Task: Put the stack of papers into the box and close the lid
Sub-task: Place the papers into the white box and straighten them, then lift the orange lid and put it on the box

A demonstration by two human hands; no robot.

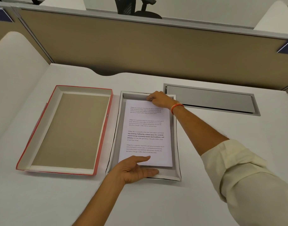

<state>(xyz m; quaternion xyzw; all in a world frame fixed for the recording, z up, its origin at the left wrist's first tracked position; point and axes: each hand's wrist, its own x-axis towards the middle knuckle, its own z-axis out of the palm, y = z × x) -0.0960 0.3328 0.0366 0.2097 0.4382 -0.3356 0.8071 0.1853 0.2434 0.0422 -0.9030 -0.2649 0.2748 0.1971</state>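
A stack of white printed papers point(145, 132) lies inside the shallow white box point(117, 128) in the middle of the desk. My right hand point(158, 99) pinches the far edge of the stack near the box's back wall. At the near edge, my left hand point(136, 170) has its thumb on top of the papers and its fingers stretched flat beneath them. The red-edged lid point(66, 129) lies upside down to the left of the box, its brown inside facing up.
A grey cable-port flap point(212, 100) is set into the desk right of the box. A beige partition point(140, 51) closes off the back, and an office chair point(135, 5) shows beyond it. The white desk point(42, 198) stretches toward me.
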